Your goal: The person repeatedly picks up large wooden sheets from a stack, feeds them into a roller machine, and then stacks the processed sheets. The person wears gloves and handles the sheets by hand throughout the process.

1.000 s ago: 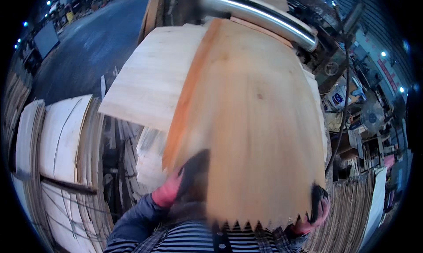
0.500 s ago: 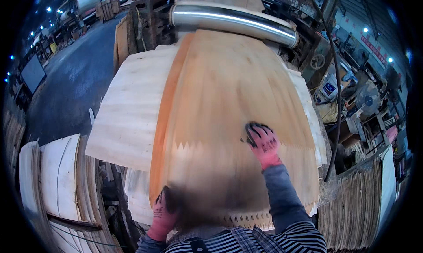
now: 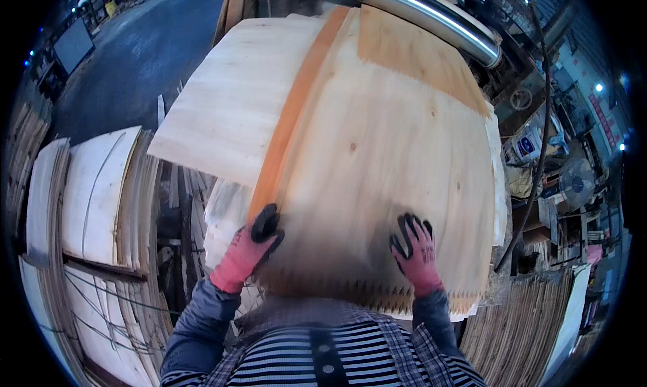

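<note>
A worker's gloved left hand point(image 3: 253, 247) grips the veneer sheet's point(image 3: 384, 164) left edge while the right hand point(image 3: 414, 251) presses flat, fingers spread, steadying it at frame centre.

Work surface carries a stack of pale veneer sheets point(image 3: 229, 124); top sheet point(image 3: 384, 178), saw-toothed along the near edge, overlaps them, its far edge under a steel roller point(image 3: 431, 16).

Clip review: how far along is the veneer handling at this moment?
Done: the top veneer sheet already lies on the stack under the metal roller, its toothed edge near the person. In hand: the left hand has its grip on the sheet's left edge, and the right hand presses flat on top. Left: the sheet sits off-line from the paler sheet below, so squaring looks unfinished.
</note>
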The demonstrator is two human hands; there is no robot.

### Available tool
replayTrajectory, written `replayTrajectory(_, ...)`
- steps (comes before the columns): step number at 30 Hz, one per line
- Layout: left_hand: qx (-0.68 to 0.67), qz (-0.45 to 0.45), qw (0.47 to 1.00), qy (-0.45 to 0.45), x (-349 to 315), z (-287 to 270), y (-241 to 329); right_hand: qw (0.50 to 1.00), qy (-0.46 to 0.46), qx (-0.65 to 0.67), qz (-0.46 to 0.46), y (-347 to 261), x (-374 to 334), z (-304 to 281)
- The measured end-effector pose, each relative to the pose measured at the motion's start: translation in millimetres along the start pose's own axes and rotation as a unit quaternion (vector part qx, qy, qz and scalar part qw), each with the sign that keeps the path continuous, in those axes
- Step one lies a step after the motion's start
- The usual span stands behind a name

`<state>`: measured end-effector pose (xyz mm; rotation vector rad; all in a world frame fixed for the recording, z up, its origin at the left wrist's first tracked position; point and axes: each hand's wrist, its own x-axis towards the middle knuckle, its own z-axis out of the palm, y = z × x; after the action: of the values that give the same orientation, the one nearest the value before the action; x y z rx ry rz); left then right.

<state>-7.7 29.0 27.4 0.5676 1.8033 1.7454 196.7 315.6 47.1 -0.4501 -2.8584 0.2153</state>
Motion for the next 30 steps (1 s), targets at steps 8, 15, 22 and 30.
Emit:
replayTrajectory(8,0.126,0.355,0.912,-0.163,16.5,20.9,48.0,0.995,-0.086,0.028,0.041,-55.8,-106.4,-4.8)
replayTrajectory(15,0.071,0.257,0.947,-0.178,-27.5,40.4,111.8,0.978,0.202,-0.022,0.057,-26.9,-165.2,-24.5)
replayTrajectory(22,0.014,0.166,0.968,-0.187,-14.3,16.0,64.0,0.928,0.357,-0.083,0.070,-43.2,-122.2,-89.2)
replayTrajectory(30,0.455,0.097,0.885,-0.014,-4.4,35.3,-21.5,0.963,0.248,-0.104,-0.030,8.9,11.2,-72.2)
